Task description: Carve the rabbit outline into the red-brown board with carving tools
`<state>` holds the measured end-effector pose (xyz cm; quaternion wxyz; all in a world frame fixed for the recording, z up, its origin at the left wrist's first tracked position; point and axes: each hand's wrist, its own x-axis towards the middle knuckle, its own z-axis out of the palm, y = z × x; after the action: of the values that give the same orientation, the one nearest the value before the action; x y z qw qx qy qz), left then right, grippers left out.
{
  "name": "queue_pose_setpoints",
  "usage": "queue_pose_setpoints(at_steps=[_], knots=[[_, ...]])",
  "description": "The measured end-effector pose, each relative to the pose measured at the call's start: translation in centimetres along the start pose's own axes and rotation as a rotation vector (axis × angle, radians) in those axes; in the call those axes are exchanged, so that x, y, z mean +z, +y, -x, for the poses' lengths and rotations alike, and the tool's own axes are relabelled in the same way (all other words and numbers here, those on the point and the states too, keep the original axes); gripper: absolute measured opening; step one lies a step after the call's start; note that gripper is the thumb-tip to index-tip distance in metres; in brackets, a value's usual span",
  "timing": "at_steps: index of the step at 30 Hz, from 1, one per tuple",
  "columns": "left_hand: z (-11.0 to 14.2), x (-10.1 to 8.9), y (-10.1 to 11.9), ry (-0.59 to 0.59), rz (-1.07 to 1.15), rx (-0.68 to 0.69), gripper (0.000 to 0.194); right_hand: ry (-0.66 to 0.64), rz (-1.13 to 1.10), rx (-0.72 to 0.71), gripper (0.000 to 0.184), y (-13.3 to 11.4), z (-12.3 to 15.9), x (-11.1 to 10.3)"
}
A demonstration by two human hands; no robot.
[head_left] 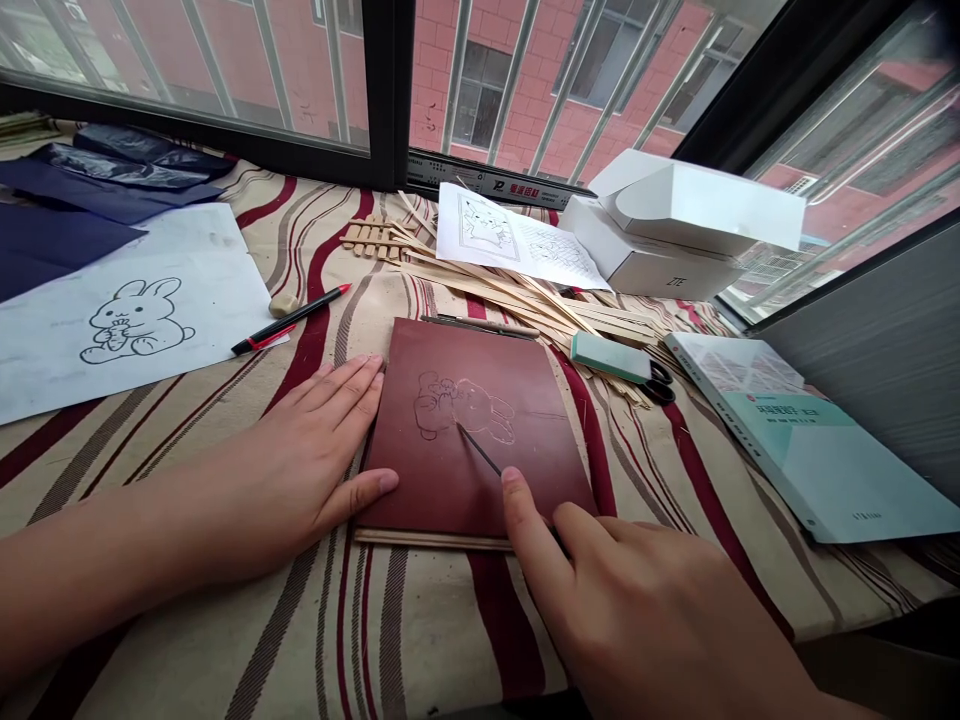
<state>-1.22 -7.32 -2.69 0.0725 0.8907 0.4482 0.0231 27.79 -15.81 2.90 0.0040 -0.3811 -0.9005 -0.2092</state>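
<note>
Right hand (637,590) is pinching a thin dark tool (481,449), its tip reaching the rabbit outline (491,412) on the reddish-brown board (442,495). Left hand (304,460) is lying flat, thumb spread onto the board's left side. The board is resting on striped cloth (439,625), between a rabbit drawing (139,320) and a paperback book (840,450).

Thin tool (480,449): handle largely hidden behind the right hand (622,580);
Rabbit sheet (202,290): cut off at left;
Book (814,445): small print too blurred to read.
</note>
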Motion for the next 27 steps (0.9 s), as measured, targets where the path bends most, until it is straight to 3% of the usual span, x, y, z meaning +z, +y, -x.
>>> queue_pose_setpoints(at_steps=[6, 9, 11, 13, 15, 17, 18, 20, 21, 22, 24, 25, 26, 27], knots=[[0.0, -0.1, 0.0, -0.025, -0.008, -0.008, 0.099, 0.013, -0.04, 0.055, 0.052, 0.3, 0.1, 0.3], [-0.3, -0.4, 0.2, -0.03, -0.012, -0.018, 0.102, 0.074, -0.263, 0.14, 0.052, 2.2, -0.2, 0.2], [-0.4, -0.5, 0.3, -0.035, -0.018, -0.01, 0.104, 0.109, -0.607, 0.311, 0.036, 3.7, -1.1, 0.6], [-0.4, -0.4, 0.2, -0.031, -0.028, 0.004, 0.104, 0.065, -1.183, 0.506, 0.022, 4.8, -3.0, 1.7], [-0.3, -0.2, 0.1, -0.012, -0.04, 0.011, 0.102, -0.112, -1.85, 0.542, 0.029, 5.6, -5.6, 3.3], [-0.1, 0.0, -0.1, 0.014, -0.05, 0.022, 0.099, -0.36, -2.157, 0.486, 0.026, 6.1, -8.0, 5.0], [-0.1, 0.1, -0.2, 0.027, -0.052, 0.029, 0.097, -0.293, -2.167, 0.514, 0.027, 6.3, -9.0, 5.6], [0.1, 0.2, -0.4, 0.048, -0.055, 0.041, 0.094, 0.296, -1.953, 0.709, 0.026, 6.7, -10.1, 6.5], [0.1, 0.2, -0.4, 0.052, -0.057, 0.045, 0.093, 0.478, -1.905, 0.721, 0.027, 6.8, -10.3, 6.7], [0.1, 0.2, -0.4, 0.052, -0.061, 0.047, 0.093, 0.422, -1.989, 0.613, 0.028, 6.9, -10.2, 6.8], [0.1, 0.1, -0.3, 0.048, -0.072, 0.046, 0.094, -0.091, -2.102, 0.361, 0.029, 7.2, -9.8, 6.8], [0.1, 0.1, -0.3, 0.047, -0.078, 0.048, 0.094, -0.161, -2.035, 0.345, 0.026, 7.4, -9.6, 6.8], [0.0, 0.1, -0.3, 0.048, -0.084, 0.052, 0.094, -0.045, -1.903, 0.413, 0.023, 7.8, -9.4, 6.8], [0.0, 0.1, -0.3, 0.052, -0.09, 0.059, 0.093, 0.151, -1.725, 0.515, 0.024, 8.2, -9.2, 6.7]])
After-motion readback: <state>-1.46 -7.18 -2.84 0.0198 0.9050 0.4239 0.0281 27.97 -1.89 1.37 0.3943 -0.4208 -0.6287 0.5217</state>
